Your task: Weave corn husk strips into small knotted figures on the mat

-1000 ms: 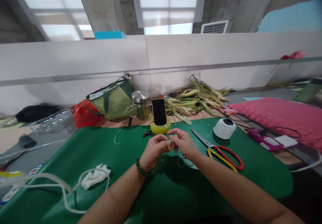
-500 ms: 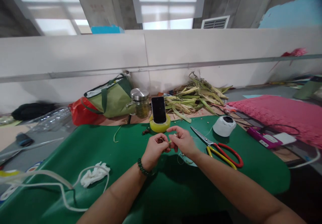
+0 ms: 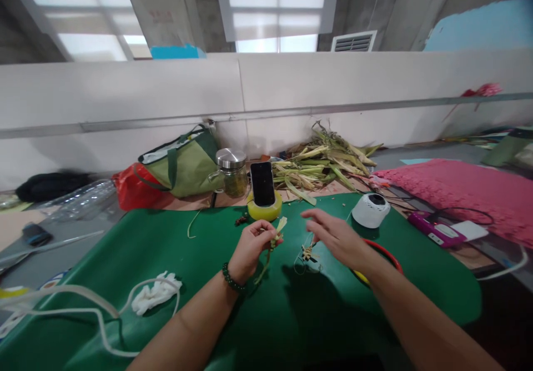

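Note:
My left hand [image 3: 251,247], with a dark green bead bracelet at the wrist, is closed in a pinch on a knotted strip of green corn husk [image 3: 275,242]. The strip's pale end stands above the fingers and a thin tail hangs below. My right hand [image 3: 339,239] is apart from it, index finger and thumb stretched out, with nothing visible between them. It hovers over the scissors, hiding the blades; their red handle [image 3: 385,253] shows past the wrist. Under its fingertips lies a small bundle of pale and dark bits [image 3: 308,253] with loops of thread.
A phone [image 3: 262,184] leans on a yellow tape roll [image 3: 264,209]. Behind are a glass jar [image 3: 233,178] and a heap of corn husks [image 3: 328,157]. A white thread spool [image 3: 370,212] and purple power strip [image 3: 436,229] stand right; crumpled tissue [image 3: 155,294] and white tubing [image 3: 73,292] lie left.
My right hand has let go of the husk strip and moved right, over the scissors. My left hand stays near its place, and more of the strip now shows.

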Available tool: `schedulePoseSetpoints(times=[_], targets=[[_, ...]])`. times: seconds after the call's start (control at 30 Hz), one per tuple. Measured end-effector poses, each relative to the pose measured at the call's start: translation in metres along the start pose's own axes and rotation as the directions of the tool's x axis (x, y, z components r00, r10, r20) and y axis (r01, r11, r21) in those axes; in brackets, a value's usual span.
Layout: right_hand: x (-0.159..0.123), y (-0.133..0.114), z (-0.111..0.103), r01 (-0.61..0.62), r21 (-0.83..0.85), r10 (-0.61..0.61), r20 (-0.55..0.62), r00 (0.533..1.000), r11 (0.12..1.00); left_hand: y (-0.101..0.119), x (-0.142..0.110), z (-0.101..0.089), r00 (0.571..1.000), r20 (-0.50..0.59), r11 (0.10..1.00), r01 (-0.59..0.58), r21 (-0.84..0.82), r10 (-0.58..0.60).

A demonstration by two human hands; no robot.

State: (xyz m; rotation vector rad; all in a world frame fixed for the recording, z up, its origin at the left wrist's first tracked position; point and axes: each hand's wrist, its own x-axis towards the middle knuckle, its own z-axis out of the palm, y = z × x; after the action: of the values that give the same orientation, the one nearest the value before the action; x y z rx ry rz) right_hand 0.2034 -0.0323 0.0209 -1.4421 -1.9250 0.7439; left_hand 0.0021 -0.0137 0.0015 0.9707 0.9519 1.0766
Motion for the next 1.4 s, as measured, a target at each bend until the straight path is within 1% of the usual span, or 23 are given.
schedulePoseSetpoints(times=[0.03,0.07,0.13,0.17,0.2,0.23,0.33,0.4,0.47,0.53,0.6,0.63,0.7,0.77,0.87,0.93,0.97,1.07,1.13,1.2,1.27,1.33,1.4], targets=[[-0.011,0.008,-0.01,-0.023,-0.172,0.014,-0.049,0.999,0.985,0.001,0.0,-0.001,1.0,-0.002,1.0,0.002,0.002,-0.002],[-0.022,0.019,-0.018,-0.071,-0.321,0.051,-0.07,0.996,0.944,0.002,0.0,-0.001,1.0,-0.001,1.0,0.006,0.0,-0.006],[-0.044,0.042,-0.027,-0.193,-0.555,0.182,-0.076,0.98,0.809,0.003,0.001,-0.002,1.0,-0.004,1.0,0.02,-0.015,-0.02],[-0.053,0.054,-0.028,-0.238,-0.628,0.245,-0.077,0.966,0.741,0.003,0.001,-0.001,1.0,-0.008,0.999,0.029,-0.023,-0.029],[-0.061,0.064,-0.028,-0.251,-0.671,0.278,-0.069,0.958,0.697,0.003,0.001,-0.001,0.999,-0.012,0.999,0.037,-0.029,-0.037],[-0.066,0.072,-0.028,-0.252,-0.691,0.287,-0.068,0.956,0.678,0.003,0.002,-0.001,0.999,-0.014,0.998,0.045,-0.032,-0.045],[-0.069,0.08,-0.026,-0.285,-0.696,0.33,-0.072,0.941,0.659,0.003,0.003,-0.002,0.998,-0.009,0.998,0.056,-0.028,-0.056],[-0.063,0.075,-0.03,-0.369,-0.68,0.43,-0.087,0.899,0.633,0.003,0.004,-0.004,0.999,-0.005,0.999,0.048,-0.019,-0.048],[-0.06,0.066,-0.037,-0.408,-0.629,0.479,-0.065,0.876,0.662,0.004,0.005,-0.006,0.999,-0.005,0.999,0.038,-0.01,-0.038],[-0.063,0.06,-0.045,-0.457,-0.553,0.49,-0.099,0.866,0.697,0.005,0.006,-0.009,0.999,-0.017,0.999,0.042,-0.002,-0.042],[-0.075,0.057,-0.051,-0.473,-0.446,0.463,-0.14,0.875,0.76,0.006,0.006,-0.01,0.998,-0.02,0.998,0.06,0.012,-0.059],[-0.082,0.058,-0.052,-0.45,-0.37,0.425,-0.153,0.892,0.812,0.006,0.006,-0.01,0.997,-0.017,0.997,0.075,0.019,-0.074],[-0.097,0.063,-0.051,-0.351,-0.187,0.322,-0.168,0.932,0.917,0.006,0.005,-0.008,0.994,-0.003,0.994,0.11,0.027,-0.11],[-0.108,0.068,-0.049,-0.228,0.009,0.225,-0.187,0.956,0.974,0.006,0.003,-0.006,0.991,0.024,0.991,0.131,0.021,-0.131],[-0.116,0.069,-0.046,-0.036,0.255,0.082,-0.172,0.982,0.966,0.007,0.002,-0.003,0.99,0.057,0.991,0.131,-0.005,-0.131],[-0.114,0.063,-0.046,0.06,0.348,0.001,-0.171,0.985,0.935,0.007,0.001,-0.003,0.991,0.055,0.992,0.127,-0.022,-0.125],[-0.111,0.058,-0.047,0.098,0.366,-0.025,-0.201,0.979,0.925,0.007,0.001,-0.004,0.991,0.053,0.992,0.121,-0.03,-0.12],[-0.102,0.04,-0.049,0.207,0.347,-0.08,-0.346,0.935,0.915,0.006,0.002,-0.006,0.993,0.068,0.994,0.098,-0.043,-0.095],[-0.097,0.029,-0.049,0.227,0.34,-0.103,-0.347,0.932,0.912,0.005,0.002,-0.007,0.993,0.083,0.995,0.089,-0.044,-0.085],[-0.095,0.024,-0.049,0.151,0.338,-0.041,-0.312,0.949,0.929,0.004,0.002,-0.008,0.993,0.092,0.996,0.079,-0.048,-0.075],[-0.095,0.024,-0.048,0.034,0.31,0.052,-0.264,0.963,0.95,0.004,0.002,-0.009,0.993,0.1,0.996,0.073,-0.054,-0.068],[-0.095,0.027,-0.047,-0.051,0.261,0.091,-0.144,0.985,0.964,0.005,0.002,-0.009,0.992,0.11,0.995,0.074,-0.061,-0.067],[-0.094,0.031,-0.047,-0.076,0.174,0.073,0.02,0.997,0.982,0.006,0.002,-0.01,0.991,0.112,0.994,0.075,-0.075,-0.066]])
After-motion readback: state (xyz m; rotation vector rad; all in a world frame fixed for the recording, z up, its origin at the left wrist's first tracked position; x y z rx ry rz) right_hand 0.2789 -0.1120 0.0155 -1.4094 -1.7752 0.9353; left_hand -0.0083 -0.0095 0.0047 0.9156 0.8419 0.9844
